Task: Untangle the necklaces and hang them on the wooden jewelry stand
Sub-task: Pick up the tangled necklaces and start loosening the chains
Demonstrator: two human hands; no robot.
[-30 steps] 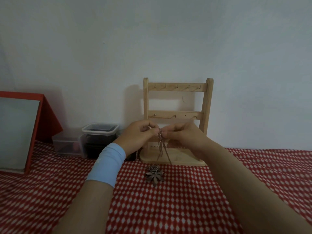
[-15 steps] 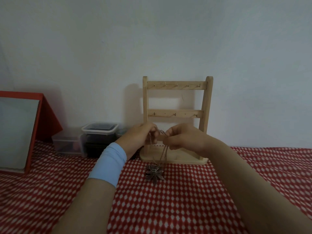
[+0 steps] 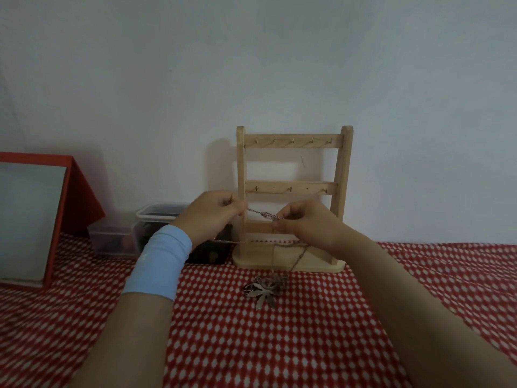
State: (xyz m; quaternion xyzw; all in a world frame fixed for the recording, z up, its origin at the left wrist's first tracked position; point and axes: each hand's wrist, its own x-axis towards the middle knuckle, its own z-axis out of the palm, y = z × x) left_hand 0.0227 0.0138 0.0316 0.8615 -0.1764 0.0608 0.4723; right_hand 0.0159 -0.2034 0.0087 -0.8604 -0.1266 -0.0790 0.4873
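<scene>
A wooden jewelry stand [image 3: 293, 145] with two rows of small hooks stands against the wall. In front of it my left hand [image 3: 212, 217] and my right hand [image 3: 305, 222] each pinch the thin necklace chains [image 3: 263, 214], stretched between them. More chain hangs down from my right hand to the metal flower-shaped pendants [image 3: 264, 289], which lie in a small heap on the red-and-white cloth. No chain hangs on the stand's hooks.
Clear plastic containers [image 3: 156, 219] sit left of the stand, one with dark contents. A red-framed mirror [image 3: 30, 217] leans at the far left. The red-and-white patterned cloth [image 3: 279, 345] covers the table. A pale blue band wraps my left wrist.
My hands have drawn apart sideways, the left one moving left, so the chain is now stretched between them. The pendants stay on the cloth.
</scene>
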